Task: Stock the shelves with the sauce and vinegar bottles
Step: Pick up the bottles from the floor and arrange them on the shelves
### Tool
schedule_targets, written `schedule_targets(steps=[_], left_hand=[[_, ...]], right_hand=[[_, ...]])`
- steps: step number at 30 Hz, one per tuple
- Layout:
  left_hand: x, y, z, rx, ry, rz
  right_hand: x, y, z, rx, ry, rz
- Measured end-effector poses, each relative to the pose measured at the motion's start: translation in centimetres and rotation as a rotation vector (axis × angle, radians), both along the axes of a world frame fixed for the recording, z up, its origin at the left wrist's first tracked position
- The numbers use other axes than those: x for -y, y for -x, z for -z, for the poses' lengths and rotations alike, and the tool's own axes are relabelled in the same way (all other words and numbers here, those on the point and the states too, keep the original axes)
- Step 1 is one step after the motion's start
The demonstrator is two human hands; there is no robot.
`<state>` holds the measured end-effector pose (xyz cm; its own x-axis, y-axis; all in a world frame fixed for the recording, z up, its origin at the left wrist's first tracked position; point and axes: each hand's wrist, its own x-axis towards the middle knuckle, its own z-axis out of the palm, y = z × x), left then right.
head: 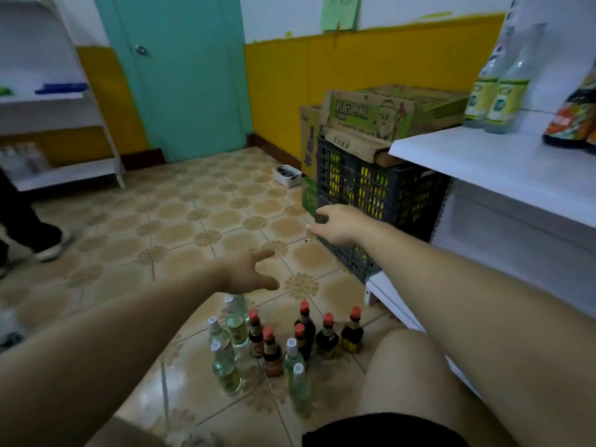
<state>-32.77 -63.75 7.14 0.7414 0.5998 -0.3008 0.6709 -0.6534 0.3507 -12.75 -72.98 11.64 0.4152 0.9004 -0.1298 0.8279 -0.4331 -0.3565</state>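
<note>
Several bottles stand on the tiled floor in front of me: dark sauce bottles (327,337) with red caps and clear vinegar bottles (225,369) with white caps. My left hand (248,272) hovers above them, fingers spread and holding nothing. My right hand (335,224) reaches forward in front of the dark crate, fingers relaxed, also holding nothing. On the white shelf (477,162) at the right stand two clear vinegar bottles (503,91) and a dark sauce bottle (574,121) at the frame edge.
A dark plastic crate (371,188) with cardboard boxes (371,114) on top stands beside the shelf. A small white tray (288,175) lies near the wall. Another white shelf unit (64,169) is at the left, and a person's shoe (51,246) beside it. My bare knee (406,366) is at the lower right.
</note>
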Motion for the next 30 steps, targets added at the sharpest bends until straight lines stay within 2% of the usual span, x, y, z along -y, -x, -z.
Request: schedule_targets(steps=[6,12,23,30], left_hand=[[0.3,5.6,6.2,-0.060,0.114,-0.126],[-0.3,7.1,12.9,-0.101,0.228,-0.148],[-3.3,1.7,25.7,-0.124,0.503,-0.162],[-5.4,-1.2,31.5,-0.166,0.573,-0.136]], right_hand=[[-2.9,5.7,7.7,-0.085,0.144,-0.116],[-5.0,8.0,16.5,-0.216,0.286,-0.144],[-5.9,4.4,29.9,-0.370,0.432,0.032],[-7.7,3.8,36.9,-0.381,0.530,0.012]])
